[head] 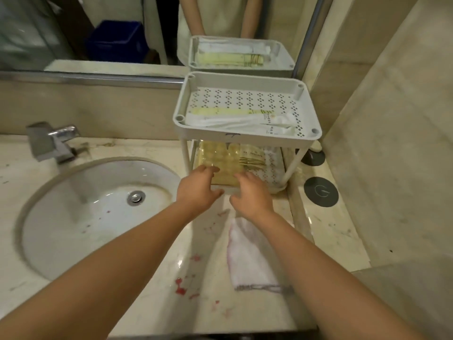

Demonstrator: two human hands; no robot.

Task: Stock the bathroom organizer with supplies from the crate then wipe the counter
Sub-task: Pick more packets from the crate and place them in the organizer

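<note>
At the organizer [245, 76], your left hand [198, 190] and right hand [250, 195], fingers loose, gripping nothing, touch the lower-shelf packets [225, 155], likely squaring them flat; cloth [247, 253] lies ready for wiping.

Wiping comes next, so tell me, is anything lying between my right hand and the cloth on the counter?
Nothing visible does. The cloth lies on the counter partly under the right forearm, nearer you than the right hand, which is at the organizer's lower shelf. Only counter surface separates them.
</note>
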